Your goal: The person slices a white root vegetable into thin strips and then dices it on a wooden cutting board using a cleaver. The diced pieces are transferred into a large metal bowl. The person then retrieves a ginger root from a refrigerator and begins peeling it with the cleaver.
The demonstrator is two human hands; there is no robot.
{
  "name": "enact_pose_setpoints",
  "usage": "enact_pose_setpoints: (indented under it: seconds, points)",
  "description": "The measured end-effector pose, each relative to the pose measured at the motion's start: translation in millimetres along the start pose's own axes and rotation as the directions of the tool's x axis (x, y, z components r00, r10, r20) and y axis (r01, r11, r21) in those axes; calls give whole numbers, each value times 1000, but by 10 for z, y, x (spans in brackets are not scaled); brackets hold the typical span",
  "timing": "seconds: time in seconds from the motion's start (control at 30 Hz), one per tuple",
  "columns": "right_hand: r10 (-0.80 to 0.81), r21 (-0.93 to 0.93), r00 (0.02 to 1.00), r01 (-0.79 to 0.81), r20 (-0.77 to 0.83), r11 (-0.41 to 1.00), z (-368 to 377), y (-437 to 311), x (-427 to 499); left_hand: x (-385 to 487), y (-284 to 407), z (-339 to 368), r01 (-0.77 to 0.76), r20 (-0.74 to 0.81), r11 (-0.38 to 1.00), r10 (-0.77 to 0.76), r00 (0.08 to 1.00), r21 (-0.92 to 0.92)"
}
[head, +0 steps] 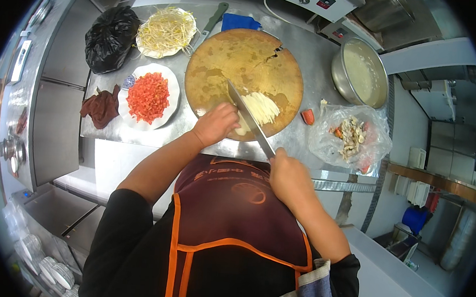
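My right hand (290,177) grips the handle of a kitchen knife (250,116), whose long blade slants over the near part of a round wooden chopping board (236,61). To the left of the blade, my left hand (218,124) has its fingers curled and holds a pale, peeled vegetable piece (243,126) against the board. Part of that piece is hidden by the fingers and the blade. Right of the knife lies a heap of thin pale vegetable strips (262,108). A crack runs in from the board's far right edge.
On the metal table (310,66) stand a plate of diced red vegetable (148,96), a plate of bean sprouts (165,31) and a steel bowl (338,68) of cloudy liquid. A green-handled knife (217,18), black bag (111,38), brown cloth (102,108) and plastic bag of scraps (350,135) lie around.
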State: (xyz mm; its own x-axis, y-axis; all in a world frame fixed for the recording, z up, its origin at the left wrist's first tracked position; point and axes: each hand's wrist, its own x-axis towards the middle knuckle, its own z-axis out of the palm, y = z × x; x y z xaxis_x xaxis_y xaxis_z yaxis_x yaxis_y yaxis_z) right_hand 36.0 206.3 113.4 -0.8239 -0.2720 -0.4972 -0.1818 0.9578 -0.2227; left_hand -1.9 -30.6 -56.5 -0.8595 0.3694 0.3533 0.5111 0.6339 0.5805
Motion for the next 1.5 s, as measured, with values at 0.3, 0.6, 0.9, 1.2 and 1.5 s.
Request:
enact_pose_setpoints:
  seconds: [0.3, 0.6, 0.9, 1.2, 1.5]
  points:
    - [-25, 29, 999, 26, -31, 999, 103, 85, 38, -25, 8, 15, -20, -56, 999, 21, 998, 25]
    - [-39, 116, 989, 56, -144, 992, 459, 133, 145, -88, 64, -26, -11, -76, 998, 15, 997, 61]
    - [-3, 9, 1000, 3, 27, 1000, 25, -47, -95, -133, 38, 10, 73, -5, 997, -73, 997, 40]
    - [-18, 5, 1000, 18, 20, 1000, 36, -60, -36, -121, 44, 29, 50, -75, 999, -49, 996, 3]
    - [-64, 35, 998, 64, -12, 997, 123, 45, -30, -144, 31, 49, 44, -96, 999, -44, 994, -10]
